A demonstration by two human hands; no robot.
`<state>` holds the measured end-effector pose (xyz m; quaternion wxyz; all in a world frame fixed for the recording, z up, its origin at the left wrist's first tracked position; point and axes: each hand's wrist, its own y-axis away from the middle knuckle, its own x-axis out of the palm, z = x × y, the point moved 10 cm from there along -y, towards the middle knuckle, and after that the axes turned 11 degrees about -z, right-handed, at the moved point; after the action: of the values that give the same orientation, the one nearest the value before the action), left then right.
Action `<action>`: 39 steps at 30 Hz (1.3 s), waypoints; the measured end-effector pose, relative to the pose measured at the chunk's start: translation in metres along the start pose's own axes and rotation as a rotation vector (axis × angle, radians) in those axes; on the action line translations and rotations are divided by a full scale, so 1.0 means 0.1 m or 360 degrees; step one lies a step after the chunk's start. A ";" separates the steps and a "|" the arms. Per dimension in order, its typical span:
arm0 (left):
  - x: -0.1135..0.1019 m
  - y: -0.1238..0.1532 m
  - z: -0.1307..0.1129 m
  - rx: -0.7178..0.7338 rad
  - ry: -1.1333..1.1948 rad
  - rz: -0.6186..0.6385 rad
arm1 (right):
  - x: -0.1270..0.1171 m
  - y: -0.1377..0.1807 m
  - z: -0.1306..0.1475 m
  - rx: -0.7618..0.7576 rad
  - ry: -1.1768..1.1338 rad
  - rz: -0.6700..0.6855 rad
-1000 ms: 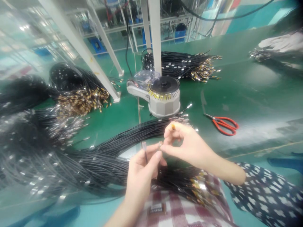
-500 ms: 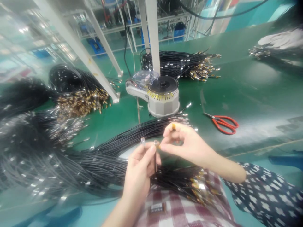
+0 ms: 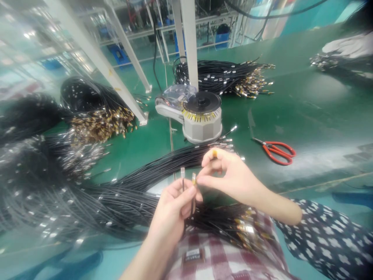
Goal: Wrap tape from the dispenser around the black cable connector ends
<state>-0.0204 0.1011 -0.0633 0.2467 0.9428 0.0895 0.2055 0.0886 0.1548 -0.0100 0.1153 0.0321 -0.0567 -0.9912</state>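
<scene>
My left hand is closed around two thin black cables, their metal-tipped ends standing upright just above the fingers. My right hand pinches at the tip of the right-hand cable end, and a small orange piece sits at its raised fingertip. Both hands hover over a long bundle of black cables that runs across the green table toward my lap.
A grey round tape dispenser stands just beyond the hands. Red scissors lie to the right. More cable bundles with gold connectors lie left and at the back. White frame posts rise behind the dispenser.
The two cable ends in my left hand have come closer together and stand more upright. My right hand stays pinched at the right-hand end.
</scene>
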 end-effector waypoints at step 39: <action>0.04 -0.01 0.03 0.0050 -0.0047 0.0176 | 0.05 -0.14 -0.10 -0.0007 -0.0192 0.0348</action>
<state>-0.0154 0.1019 -0.0644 0.2214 0.9530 0.0369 0.2034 0.0812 0.1665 -0.0221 0.2190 -0.0344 -0.0646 -0.9730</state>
